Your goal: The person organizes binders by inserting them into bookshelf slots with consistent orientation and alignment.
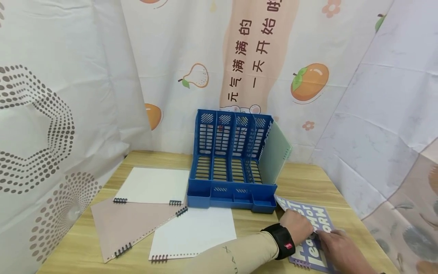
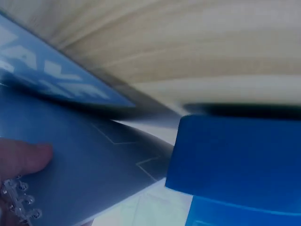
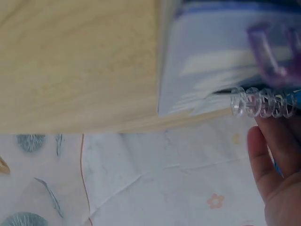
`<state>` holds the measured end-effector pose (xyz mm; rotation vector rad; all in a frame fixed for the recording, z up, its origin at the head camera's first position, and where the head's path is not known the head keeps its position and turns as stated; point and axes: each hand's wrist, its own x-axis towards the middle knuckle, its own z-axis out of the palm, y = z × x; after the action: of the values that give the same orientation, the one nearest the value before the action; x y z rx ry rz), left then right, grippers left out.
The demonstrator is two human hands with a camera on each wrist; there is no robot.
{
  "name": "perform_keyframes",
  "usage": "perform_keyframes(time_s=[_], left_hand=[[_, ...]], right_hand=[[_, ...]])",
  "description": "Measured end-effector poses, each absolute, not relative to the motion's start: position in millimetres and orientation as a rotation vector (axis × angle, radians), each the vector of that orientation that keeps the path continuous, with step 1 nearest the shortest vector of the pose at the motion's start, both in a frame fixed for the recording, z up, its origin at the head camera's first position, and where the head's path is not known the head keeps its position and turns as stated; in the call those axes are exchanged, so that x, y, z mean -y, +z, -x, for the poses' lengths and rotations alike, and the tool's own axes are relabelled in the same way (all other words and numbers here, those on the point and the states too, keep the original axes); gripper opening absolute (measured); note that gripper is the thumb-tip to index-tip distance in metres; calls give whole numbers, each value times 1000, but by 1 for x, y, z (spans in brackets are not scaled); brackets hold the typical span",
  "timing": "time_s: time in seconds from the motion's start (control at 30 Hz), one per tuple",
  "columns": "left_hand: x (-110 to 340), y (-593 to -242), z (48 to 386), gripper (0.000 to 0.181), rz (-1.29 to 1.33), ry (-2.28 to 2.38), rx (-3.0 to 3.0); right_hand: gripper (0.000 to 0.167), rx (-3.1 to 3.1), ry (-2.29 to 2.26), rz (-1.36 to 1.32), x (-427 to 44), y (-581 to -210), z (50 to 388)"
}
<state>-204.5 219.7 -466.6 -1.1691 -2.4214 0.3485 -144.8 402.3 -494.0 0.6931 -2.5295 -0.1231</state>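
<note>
A purple notebook (image 1: 326, 219) with large pale lettering lies at the table's right front, one corner bent up beside the blue rack. My left hand (image 1: 297, 226) grips it from above. In the left wrist view the left thumb (image 2: 28, 157) presses a grey-blue cover (image 2: 94, 155) near clear binding rings (image 2: 21, 197); the lettered surface (image 2: 61, 70) shows behind. My right hand (image 1: 342, 251) pinches the notebook's binding side. In the right wrist view its fingers (image 3: 277, 146) meet clear rings (image 3: 263, 102), with a purple ring (image 3: 268, 56) above.
A blue desk file rack (image 1: 226, 192) with several upright slots stands mid-table. A pale green notebook (image 1: 278, 152) leans along its right side. Left of it lie a white notebook (image 1: 155, 184), a pinkish-brown one (image 1: 128, 224) and another white one (image 1: 195, 232). Printed curtains (image 1: 178, 45) hang behind.
</note>
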Motion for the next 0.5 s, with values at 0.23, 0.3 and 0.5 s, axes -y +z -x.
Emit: perform_keyframes(time_s=[0.23,0.3,0.5], left_hand=[[-217,-452,198,25,1169,342,2270],[-215,-445,196,26,1164,359,2211],[-210,-424,193,29,1130,385,2108]], right_hand=[[50,2415,-132,-600,-397,-486,145],[66,2372,-147,-542,-395,-482,145],[70,2374,-144,-413,-386,-469,144]])
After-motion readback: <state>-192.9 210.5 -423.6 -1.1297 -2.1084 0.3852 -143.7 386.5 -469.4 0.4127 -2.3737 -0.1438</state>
